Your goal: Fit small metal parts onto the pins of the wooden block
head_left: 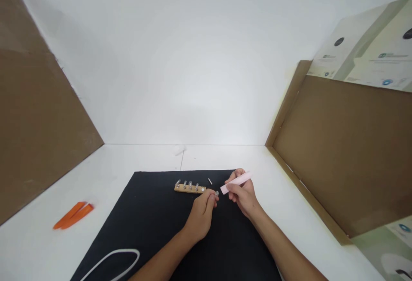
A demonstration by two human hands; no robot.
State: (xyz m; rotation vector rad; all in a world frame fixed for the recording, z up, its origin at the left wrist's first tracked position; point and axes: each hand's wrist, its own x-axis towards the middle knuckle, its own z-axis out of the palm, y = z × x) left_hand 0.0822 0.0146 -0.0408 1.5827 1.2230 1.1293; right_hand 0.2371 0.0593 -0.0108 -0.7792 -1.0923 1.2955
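Right hand (242, 195) tilts pink stick (236, 183) toward left hand (202, 216).

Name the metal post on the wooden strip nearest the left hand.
It's the rightmost post on the wooden strip, closest to the left hand; the other posts stand farther left along the strip, away from that hand.

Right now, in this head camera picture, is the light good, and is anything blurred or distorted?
In the head view, light is bright and even, shadows faint. The wide lens makes the cardboard panel lean strongly. The wooden strip appears small and slightly soft, its fine detail hard to read.
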